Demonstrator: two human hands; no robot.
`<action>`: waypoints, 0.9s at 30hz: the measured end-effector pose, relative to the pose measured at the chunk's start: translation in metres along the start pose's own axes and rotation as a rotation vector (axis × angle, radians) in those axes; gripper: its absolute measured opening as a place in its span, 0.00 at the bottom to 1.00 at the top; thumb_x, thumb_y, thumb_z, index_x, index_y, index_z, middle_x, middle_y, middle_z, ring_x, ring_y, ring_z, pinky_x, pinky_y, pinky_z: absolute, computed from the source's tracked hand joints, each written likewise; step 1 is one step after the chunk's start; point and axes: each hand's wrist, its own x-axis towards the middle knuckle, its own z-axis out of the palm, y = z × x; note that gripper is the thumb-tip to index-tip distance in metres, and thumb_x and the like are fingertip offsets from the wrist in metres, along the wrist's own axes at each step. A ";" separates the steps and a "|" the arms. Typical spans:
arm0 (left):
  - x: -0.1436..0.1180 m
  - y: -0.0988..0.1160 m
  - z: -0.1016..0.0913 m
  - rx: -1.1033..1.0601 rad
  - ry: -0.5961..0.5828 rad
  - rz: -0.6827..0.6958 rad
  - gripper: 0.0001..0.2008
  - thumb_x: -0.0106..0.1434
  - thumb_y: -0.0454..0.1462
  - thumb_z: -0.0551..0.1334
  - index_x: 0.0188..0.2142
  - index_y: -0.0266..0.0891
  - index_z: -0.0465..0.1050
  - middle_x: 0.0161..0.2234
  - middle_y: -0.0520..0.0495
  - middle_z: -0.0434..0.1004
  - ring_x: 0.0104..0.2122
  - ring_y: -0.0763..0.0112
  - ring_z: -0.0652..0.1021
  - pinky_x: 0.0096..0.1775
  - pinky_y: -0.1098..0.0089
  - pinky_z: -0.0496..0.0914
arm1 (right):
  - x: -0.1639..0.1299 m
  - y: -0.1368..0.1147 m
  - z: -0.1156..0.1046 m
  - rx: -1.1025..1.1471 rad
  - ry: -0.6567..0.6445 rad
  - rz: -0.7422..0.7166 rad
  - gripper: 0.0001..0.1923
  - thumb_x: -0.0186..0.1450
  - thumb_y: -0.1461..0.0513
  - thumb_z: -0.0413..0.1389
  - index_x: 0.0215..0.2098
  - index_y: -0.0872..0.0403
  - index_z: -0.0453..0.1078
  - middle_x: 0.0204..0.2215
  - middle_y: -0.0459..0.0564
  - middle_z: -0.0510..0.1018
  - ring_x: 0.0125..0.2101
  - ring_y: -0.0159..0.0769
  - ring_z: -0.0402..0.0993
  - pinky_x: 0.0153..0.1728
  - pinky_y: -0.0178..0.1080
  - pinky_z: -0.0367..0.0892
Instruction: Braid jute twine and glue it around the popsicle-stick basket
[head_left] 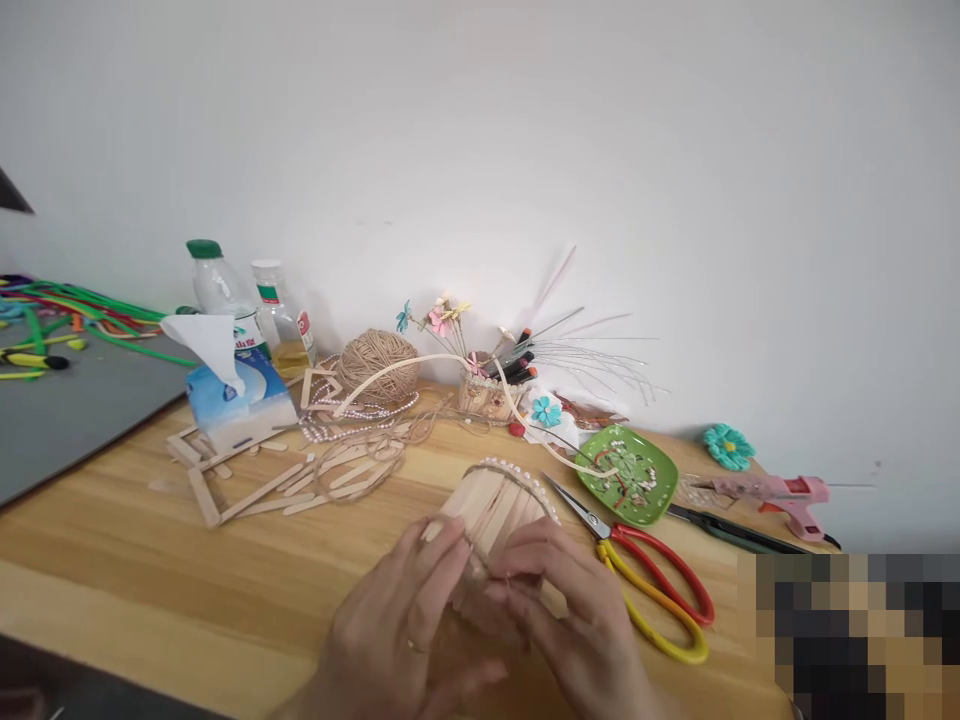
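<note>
My left hand (394,630) and my right hand (574,625) together hold a small round piece made of craft sticks (496,500), edged with a row of pearl beads along its top rim. Fingers of both hands press on its near side, low at the front of the wooden table (150,540). The lower part of the piece is hidden behind my fingers. Red-and-yellow scissors (645,570) lie just right of my right hand.
Loose craft sticks (247,490), a pearl string (352,412) and a twine ball (377,362) lie behind. A tissue box (238,398), two bottles (247,300), a stick pot with flowers and pens (491,385), a green dish (628,472) and a pink glue gun (780,495) stand near the wall.
</note>
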 end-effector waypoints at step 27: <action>0.037 -0.032 -0.001 -1.139 -0.242 -0.818 0.03 0.55 0.34 0.61 0.25 0.38 0.72 0.24 0.52 0.72 0.25 0.74 0.72 0.27 0.74 0.69 | 0.023 -0.011 -0.007 0.039 -0.180 0.485 0.06 0.57 0.62 0.58 0.25 0.55 0.67 0.18 0.42 0.69 0.20 0.28 0.62 0.21 0.30 0.59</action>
